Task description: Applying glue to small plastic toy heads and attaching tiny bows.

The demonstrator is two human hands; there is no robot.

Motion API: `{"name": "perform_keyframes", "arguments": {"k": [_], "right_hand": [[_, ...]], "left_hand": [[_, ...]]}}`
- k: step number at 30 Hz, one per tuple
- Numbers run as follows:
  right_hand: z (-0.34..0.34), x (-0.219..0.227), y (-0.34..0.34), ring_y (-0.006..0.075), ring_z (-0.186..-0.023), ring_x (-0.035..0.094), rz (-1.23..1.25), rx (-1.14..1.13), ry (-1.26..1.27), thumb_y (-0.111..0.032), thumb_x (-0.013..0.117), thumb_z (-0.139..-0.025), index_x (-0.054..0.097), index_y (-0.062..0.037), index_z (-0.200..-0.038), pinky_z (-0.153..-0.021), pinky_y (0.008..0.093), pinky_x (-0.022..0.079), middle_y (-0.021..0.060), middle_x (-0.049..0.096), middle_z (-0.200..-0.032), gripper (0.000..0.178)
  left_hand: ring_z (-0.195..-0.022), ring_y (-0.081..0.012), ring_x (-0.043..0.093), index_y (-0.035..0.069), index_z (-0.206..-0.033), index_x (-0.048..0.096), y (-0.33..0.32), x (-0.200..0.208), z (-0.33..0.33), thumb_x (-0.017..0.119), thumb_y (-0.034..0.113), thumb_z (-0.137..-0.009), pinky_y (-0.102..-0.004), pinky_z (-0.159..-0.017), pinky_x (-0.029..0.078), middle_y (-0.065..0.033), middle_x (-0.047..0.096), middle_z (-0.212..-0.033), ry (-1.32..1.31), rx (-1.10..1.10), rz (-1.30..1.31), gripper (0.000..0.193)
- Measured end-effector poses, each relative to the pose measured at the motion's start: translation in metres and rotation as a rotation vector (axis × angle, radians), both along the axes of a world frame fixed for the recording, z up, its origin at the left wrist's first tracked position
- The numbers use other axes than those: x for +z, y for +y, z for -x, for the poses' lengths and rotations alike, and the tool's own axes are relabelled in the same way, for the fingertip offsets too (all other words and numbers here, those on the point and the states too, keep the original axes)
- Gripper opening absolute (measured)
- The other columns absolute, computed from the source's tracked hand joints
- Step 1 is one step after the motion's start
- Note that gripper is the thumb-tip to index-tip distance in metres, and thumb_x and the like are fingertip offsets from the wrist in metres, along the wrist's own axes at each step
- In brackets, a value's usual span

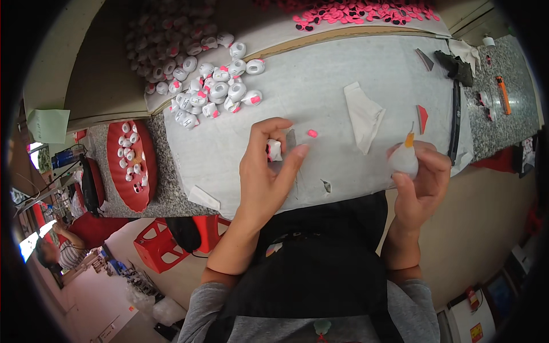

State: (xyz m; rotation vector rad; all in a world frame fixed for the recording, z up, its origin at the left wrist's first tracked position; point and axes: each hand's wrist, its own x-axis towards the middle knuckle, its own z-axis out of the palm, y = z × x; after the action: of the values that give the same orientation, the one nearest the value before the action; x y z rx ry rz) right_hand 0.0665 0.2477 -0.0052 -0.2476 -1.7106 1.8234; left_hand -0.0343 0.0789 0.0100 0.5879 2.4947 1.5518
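Note:
My left hand (264,174) is curled above the middle of the table, with a small white rounded piece (274,150) marked with pink held among its fingers. Part of that piece is hidden by the fingers. Just right of the hand, a tiny pink bow-shaped piece (312,134) lies on the pale table covering. In my right hand (422,180), raised at the table's right front edge, is a white glue bottle (404,162). Its orange nozzle and thin needle tip point upward, apart from the pink piece.
White rounded pieces (220,90) with pink spots heap up at the back left, and flat pink pieces (366,12) at the back. A red tray (132,197) stands left. A folded white cloth (363,117), a red scrap (422,119) and an orange cutter (503,95) lie right.

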Motion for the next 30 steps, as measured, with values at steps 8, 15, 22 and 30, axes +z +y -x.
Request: {"name": "perform_keyframes", "arguments": {"k": [8,15,22,30], "right_hand": [[0.001,0.019,-0.024,0.0171,-0.061,0.047,0.219,0.059,-0.093,-0.005,0.048,-0.067,0.040,-0.0006,-0.094,-0.045,0.0239,0.042,0.0131,0.039,-0.086,0.029],[0.004,0.028,-0.038,0.0122,-0.060,0.045,0.427,-0.045,0.002,-0.013,0.066,-0.061,0.036,-0.0056,-0.086,-0.051,0.0204,0.041,0.0094,0.042,-0.084,0.039],[0.000,0.032,-0.052,0.0116,-0.063,0.038,-0.120,-0.020,0.122,-0.029,0.066,-0.065,0.039,-0.0098,-0.086,-0.056,0.0224,0.034,0.0034,0.040,-0.079,0.039],[0.000,0.038,-0.066,0.0112,-0.056,0.041,-0.414,0.058,0.153,-0.022,0.071,-0.060,0.040,-0.0089,-0.081,-0.048,0.0212,0.038,0.0050,0.045,-0.076,0.039]], "left_hand": [[-0.078,-0.0096,0.041,-0.001,-0.100,0.042,-0.023,0.006,-0.011,0.044,0.009,-0.078,-0.0223,-0.069,0.033,-0.0087,0.047,-0.095,-0.511,-0.066,-0.449,0.024],[-0.070,-0.0113,0.051,0.004,-0.097,0.042,-0.035,-0.002,-0.015,0.053,-0.003,-0.071,-0.0211,-0.063,0.042,-0.0187,0.046,-0.101,-0.602,-0.084,-0.727,0.029],[-0.078,-0.0152,0.053,0.005,-0.098,0.042,-0.040,-0.005,-0.022,0.054,0.001,-0.072,-0.0255,-0.071,0.043,-0.0216,0.044,-0.105,-0.628,-0.067,-0.852,0.028],[-0.085,-0.0170,0.052,0.003,-0.098,0.043,-0.045,-0.005,-0.024,0.054,0.001,-0.072,-0.0300,-0.077,0.043,-0.0217,0.046,-0.102,-0.527,-0.101,-0.881,0.028]]}}
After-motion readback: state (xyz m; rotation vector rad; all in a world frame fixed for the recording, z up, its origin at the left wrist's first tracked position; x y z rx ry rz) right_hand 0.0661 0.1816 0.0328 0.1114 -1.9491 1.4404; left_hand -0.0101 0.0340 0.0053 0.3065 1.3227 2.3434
